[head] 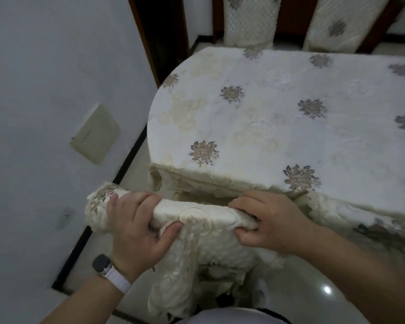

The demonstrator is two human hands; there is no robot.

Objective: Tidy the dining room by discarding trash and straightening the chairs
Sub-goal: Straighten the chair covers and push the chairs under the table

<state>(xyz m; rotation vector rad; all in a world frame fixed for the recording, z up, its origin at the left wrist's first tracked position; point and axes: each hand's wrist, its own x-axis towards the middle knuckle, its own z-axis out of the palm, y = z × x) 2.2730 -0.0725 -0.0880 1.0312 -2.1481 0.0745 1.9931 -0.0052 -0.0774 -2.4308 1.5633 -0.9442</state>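
closest to me, the person's two forearms reach forward, and the left wrist wears a watch (102, 265) on a white band. both hands are on the top of the near chair (197, 216), whose back is dressed in a cream embroidered cover that hangs down in folds toward the glossy floor (309, 291). the left grip (136, 220) is clenched around the padded top rail near its left end, fingers over the top and thumb underneath. the right grip (271, 220) grasps the same rail further to the right, fingers curled over the fabric. the chair stands just at the near edge of the tabletop (278, 127), its back facing the person and close to the overhanging cloth. the tabletop has a rounded left end and is covered with a cream cloth dotted with grey and pink flower clusters. to the left, the white wall carries a beige patch (96, 134) and a small socket (66, 217) lower down. on the far side of the tabletop, two more chairs (248, 19) (344, 22) in matching covers stand side by side, their backs rising above the cloth's edge.
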